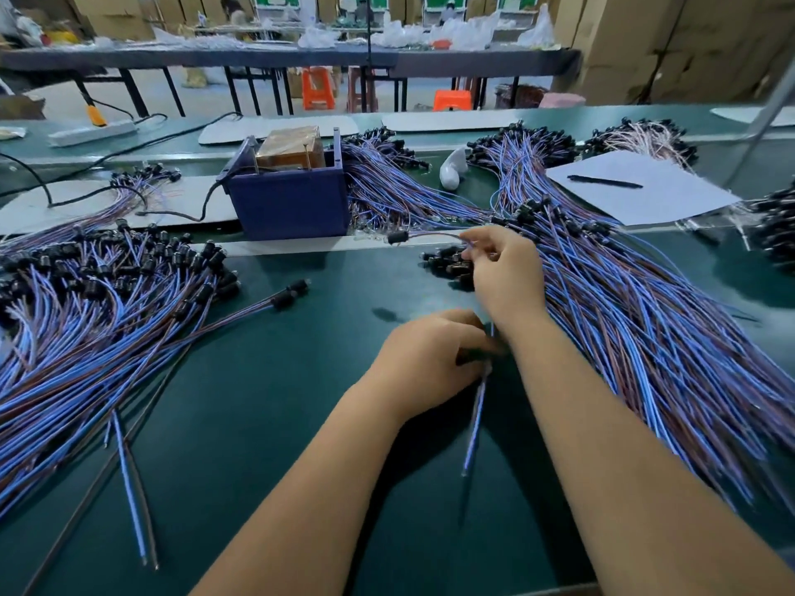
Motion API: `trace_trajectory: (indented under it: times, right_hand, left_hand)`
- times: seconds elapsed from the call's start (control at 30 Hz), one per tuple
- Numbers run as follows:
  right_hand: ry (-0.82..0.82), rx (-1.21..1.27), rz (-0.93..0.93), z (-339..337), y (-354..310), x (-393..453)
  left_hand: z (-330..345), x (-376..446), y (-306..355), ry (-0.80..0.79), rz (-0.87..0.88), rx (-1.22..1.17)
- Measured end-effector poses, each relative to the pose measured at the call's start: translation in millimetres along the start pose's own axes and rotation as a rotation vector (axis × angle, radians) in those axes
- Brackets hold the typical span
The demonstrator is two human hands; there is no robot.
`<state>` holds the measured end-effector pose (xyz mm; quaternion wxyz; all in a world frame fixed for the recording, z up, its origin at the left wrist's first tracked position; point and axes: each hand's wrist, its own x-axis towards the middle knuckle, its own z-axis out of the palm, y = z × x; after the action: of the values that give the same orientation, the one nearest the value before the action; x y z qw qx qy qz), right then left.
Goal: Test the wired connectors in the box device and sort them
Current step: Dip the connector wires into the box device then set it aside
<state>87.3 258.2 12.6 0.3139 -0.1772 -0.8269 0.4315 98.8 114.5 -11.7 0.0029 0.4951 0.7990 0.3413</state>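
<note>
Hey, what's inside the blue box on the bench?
Inside the blue box sits a brownish block wrapped in shiny film, with thin metal pins standing beside it. The box walls hide everything lower down, so its bottom cannot be seen.

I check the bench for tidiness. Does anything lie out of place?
Two wired connectors lie alone on the mat between the left pile and the hands. Loose wires stray at lower left.

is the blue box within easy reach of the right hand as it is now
Probably yes: the right hand sits just right of the blue box, with bare mat between, though its fingers already pinch a wire.
</note>
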Motion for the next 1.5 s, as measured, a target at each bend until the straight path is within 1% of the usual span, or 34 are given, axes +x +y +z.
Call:
trace_trajectory:
  times: [0.07, 0.13, 0.2, 0.27, 0.33, 0.4, 0.43, 0.5, 0.57, 0.63, 0.7, 0.73, 0.77, 0.8, 0.87, 0.9, 0.97, 1.07, 1.17, 1.23, 1.3, 1.37, 1.43, 1.5]
  right_hand:
    - [-0.034, -0.1, -0.026, -28, 4, 12]
    - [-0.038, -0.197, -0.021, -54, 8, 22]
    - [-0.025, -0.283, 0.025, -74, 16, 28]
    - [-0.019, -0.372, 0.097, -85, 24, 29]
    - [-0.006, -0.54, 0.154, -84, 28, 25]
    - [0.041, -0.674, 0.144, -70, 23, 20]
    - [0.049, -0.689, 0.125, -59, 17, 17]
    - [0.031, -0.66, 0.067, -30, 2, 8]
    - [-0.044, -0.608, -0.013, 3, -14, -2]
    - [-0.17, -0.47, -0.08, 39, -29, -12]
    - [-0.342, -0.189, -0.045, 68, -43, -21]
    - [-0.409, -0.065, 0.0, 79, -47, -26]
    - [-0.449, -0.003, 0.037, 88, -47, -30]
    - [-0.463, -0.014, 0.043, 95, -46, -33]
    - [-0.443, -0.093, 0.002, 103, -40, -38]
    - [-0.431, -0.09, -0.014, 103, -38, -39]
    - [-0.424, -0.005, -0.017, 100, -35, -39]
    - [-0.421, 0.096, -0.001, 96, -34, -40]
    - [-0.409, 0.069, -0.032, 97, -34, -42]
    - [-0.4, 0.065, -0.054, 97, -35, -43]
    - [-0.396, 0.104, -0.043, 96, -36, -45]
    - [-0.4, 0.219, 0.008, 96, -39, -46]
    - [-0.442, 0.44, 0.117, 96, -43, -46]
    - [-0.512, 0.689, 0.249, 94, -46, -45]
  left_hand:
    - [7, 2, 7, -0.03, 0.038, 0.054]
    - [8, 1, 6, -0.013, 0.009, 0.043]
    - [7, 0, 2, 0.034, -0.04, 0.02]
    - [4, -1, -4, 0.1, -0.106, -0.005]
    - [0, 0, -8, 0.188, -0.182, 0.008]
    - [-6, 1, -15, 0.298, -0.272, 0.087]
    - [-12, 1, -20, 0.364, -0.328, 0.139]
    - [-28, -3, -32, 0.497, -0.448, 0.253]
    - [-46, -13, -48, 0.579, -0.609, 0.343]
    - [-63, -26, -64, 0.568, -0.812, 0.375]
    - [-73, -37, -76, 0.51, -0.964, 0.373]
    - [-76, -41, -79, 0.496, -0.996, 0.366]
    - [-77, -42, -82, 0.495, -1.004, 0.361]
    - [-77, -43, -83, 0.497, -1.001, 0.36]
    - [-77, -41, -85, 0.483, -0.994, 0.388]
    - [-76, -40, -86, 0.475, -0.99, 0.411]
    - [-75, -39, -89, 0.477, -0.974, 0.443]
    - [-74, -35, -93, 0.532, -0.94, 0.405]
    - [-73, -32, -95, 0.571, -0.916, 0.389]
    - [-72, -31, -97, 0.664, -0.858, 0.32]
    - [-73, -28, -96, 0.796, -0.744, 0.151]
    - [-73, -23, -89, 0.886, -0.599, -0.095]
    - [-72, -17, -78, 0.922, -0.471, -0.418]
    - [-71, -13, -67, 0.899, -0.35, -0.745]
